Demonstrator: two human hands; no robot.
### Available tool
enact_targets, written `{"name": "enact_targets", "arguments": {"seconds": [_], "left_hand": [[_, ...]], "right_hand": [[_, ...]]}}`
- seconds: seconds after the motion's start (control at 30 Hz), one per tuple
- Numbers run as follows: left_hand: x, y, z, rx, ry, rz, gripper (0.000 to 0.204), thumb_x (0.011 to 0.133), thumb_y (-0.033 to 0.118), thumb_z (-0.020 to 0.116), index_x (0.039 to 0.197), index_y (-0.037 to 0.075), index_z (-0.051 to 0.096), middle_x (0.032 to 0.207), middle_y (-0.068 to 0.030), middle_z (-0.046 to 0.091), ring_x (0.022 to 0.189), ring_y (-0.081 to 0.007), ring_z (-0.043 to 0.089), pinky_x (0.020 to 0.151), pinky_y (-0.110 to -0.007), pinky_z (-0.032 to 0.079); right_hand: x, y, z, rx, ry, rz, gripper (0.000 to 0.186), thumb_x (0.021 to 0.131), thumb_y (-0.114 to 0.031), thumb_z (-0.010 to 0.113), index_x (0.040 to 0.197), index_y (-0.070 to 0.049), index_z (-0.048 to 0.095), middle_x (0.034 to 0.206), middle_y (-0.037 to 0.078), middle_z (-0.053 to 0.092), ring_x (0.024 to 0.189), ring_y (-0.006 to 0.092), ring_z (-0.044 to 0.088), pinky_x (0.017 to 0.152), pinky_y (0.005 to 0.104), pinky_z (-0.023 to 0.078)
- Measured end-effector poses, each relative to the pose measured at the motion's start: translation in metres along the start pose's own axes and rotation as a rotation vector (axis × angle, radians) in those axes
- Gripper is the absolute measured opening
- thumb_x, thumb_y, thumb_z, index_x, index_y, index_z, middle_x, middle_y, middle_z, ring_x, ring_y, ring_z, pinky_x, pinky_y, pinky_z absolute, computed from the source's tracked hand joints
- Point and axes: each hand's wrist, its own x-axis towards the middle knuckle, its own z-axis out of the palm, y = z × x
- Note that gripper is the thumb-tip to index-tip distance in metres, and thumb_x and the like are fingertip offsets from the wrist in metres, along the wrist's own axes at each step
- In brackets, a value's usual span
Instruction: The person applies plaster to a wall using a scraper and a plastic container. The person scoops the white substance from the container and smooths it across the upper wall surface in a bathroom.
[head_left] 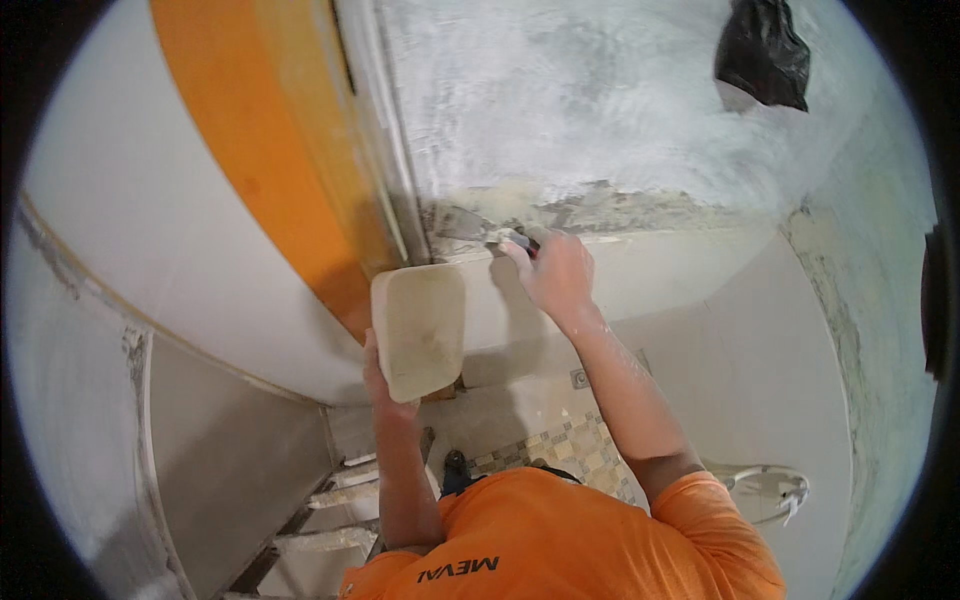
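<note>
My left hand (380, 378) grips a pale beige plastic tub (420, 325) by its side, tilted so that its inside faces me. A thin smear of material seems to coat the inner walls. My right hand (562, 278) is closed round the handle of a putty knife (462, 223). Its wide blade lies close to the wall, beside the door frame (405, 190); whether it touches cannot be made out. Along that height runs a rough, patchy strip of bare plaster (640, 208), between the whitish skimmed wall (560, 100) above and light tiles (640, 270) below.
An orange door (240, 110) stands at the left. Below my left arm is a plaster-spattered ladder (340, 495). A black plastic bag (765, 55) hangs at the upper right. Lower right, a looped white hose (770, 485) is near the wall. Mosaic tiles (585, 450) cover the floor.
</note>
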Motion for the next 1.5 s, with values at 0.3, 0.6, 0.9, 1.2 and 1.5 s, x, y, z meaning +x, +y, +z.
{"name": "enact_targets", "arguments": {"seconds": [0.3, 0.6, 0.9, 1.2, 1.5], "left_hand": [[-0.009, -0.009, -0.004, -0.029, 0.073, -0.006, 0.049, 0.106, 0.042, 0.045, 0.140, 0.008, 0.053, 0.132, -0.0111, 0.064, 0.112, -0.0300, 0.067, 0.093, -0.049, 0.058], [-0.014, -0.016, -0.016, -0.009, 0.021, -0.004, 0.052, 0.105, 0.046, 0.049, 0.140, 0.008, 0.054, 0.133, -0.0093, 0.062, 0.114, -0.0287, 0.065, 0.097, -0.045, 0.055], [-0.018, -0.005, -0.009, 0.115, -0.109, 0.170, 0.050, 0.107, 0.044, 0.043, 0.142, 0.009, 0.052, 0.131, -0.0091, 0.063, 0.114, -0.0275, 0.064, 0.096, -0.045, 0.055], [-0.004, -0.010, -0.011, 0.167, -0.107, 0.172, 0.050, 0.108, 0.043, 0.041, 0.143, 0.009, 0.050, 0.136, -0.0092, 0.061, 0.119, -0.0281, 0.062, 0.099, -0.045, 0.053], [-0.004, -0.023, -0.005, -0.055, 0.021, -0.028, 0.055, 0.107, 0.046, 0.042, 0.146, 0.007, 0.048, 0.135, -0.0126, 0.063, 0.115, -0.0310, 0.066, 0.095, -0.049, 0.057]], "right_hand": [[-0.046, 0.140, -0.023, -0.107, 0.251, 0.401, 0.044, 0.091, -0.045, 0.068, 0.086, -0.002, 0.074, 0.075, 0.021, 0.068, 0.073, 0.0409, 0.067, 0.067, 0.0480, 0.050], [-0.084, 0.142, -0.041, 0.177, 0.353, 0.326, 0.042, 0.090, -0.040, 0.074, 0.083, 0.001, 0.068, 0.062, 0.015, 0.053, 0.057, 0.0261, 0.049, 0.059, 0.0374, 0.044], [0.005, 0.098, -0.003, -0.004, 0.121, -0.134, 0.047, 0.086, -0.051, 0.075, 0.084, -0.004, 0.074, 0.073, 0.018, 0.068, 0.068, 0.0374, 0.066, 0.064, 0.0443, 0.051], [0.017, 0.141, -0.010, -0.153, 0.103, 0.281, 0.056, 0.082, -0.056, 0.076, 0.083, 0.000, 0.074, 0.071, 0.022, 0.068, 0.074, 0.0408, 0.069, 0.068, 0.0487, 0.054], [-0.059, 0.142, -0.043, -0.164, 0.248, 0.390, 0.052, 0.086, -0.049, 0.076, 0.071, 0.000, 0.066, 0.065, 0.023, 0.061, 0.064, 0.0411, 0.064, 0.062, 0.0483, 0.048]]}}
